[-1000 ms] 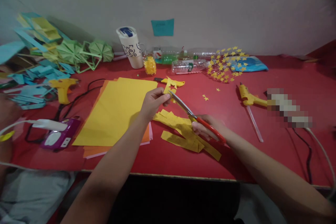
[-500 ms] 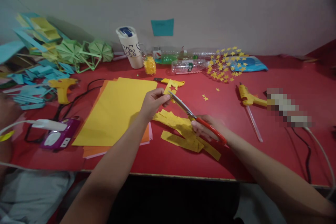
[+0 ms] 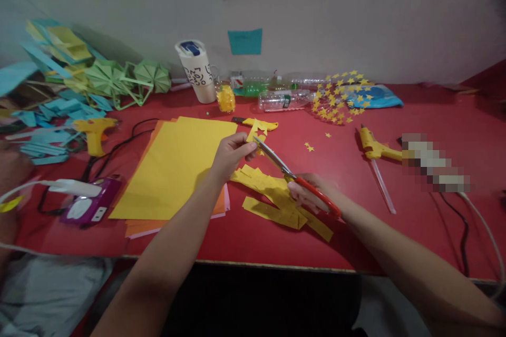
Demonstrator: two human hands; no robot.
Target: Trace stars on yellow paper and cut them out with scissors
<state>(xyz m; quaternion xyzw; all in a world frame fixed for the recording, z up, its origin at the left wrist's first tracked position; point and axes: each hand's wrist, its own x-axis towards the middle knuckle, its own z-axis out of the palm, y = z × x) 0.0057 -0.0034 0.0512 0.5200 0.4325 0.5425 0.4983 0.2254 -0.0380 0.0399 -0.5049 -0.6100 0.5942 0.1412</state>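
My left hand [image 3: 234, 154] pinches a small yellow paper piece [image 3: 259, 127] with a star-shaped hole in it. Red-handled scissors [image 3: 316, 193] are in my right hand [image 3: 310, 189], their blade tips touching the lower part of that piece. Beneath both hands, yellow paper strips [image 3: 272, 187] lie in a loose pile on the red table. Left of them is a stack of sheets with a yellow sheet [image 3: 169, 168] on top. A few small cut stars [image 3: 309, 147] rest beyond the scissors. A yellow cutter [image 3: 265, 125] lies just behind the held piece.
Behind stand a white tumbler [image 3: 196, 71], plastic bottles [image 3: 284, 99] and a star-covered clear object [image 3: 338, 97]. Glue guns lie right [image 3: 371, 145] and left [image 3: 94, 134], near a purple power socket [image 3: 90, 202]. Folded paper [image 3: 108, 76] fills the back left. Another person's arm [image 3: 11, 184] shows at left.
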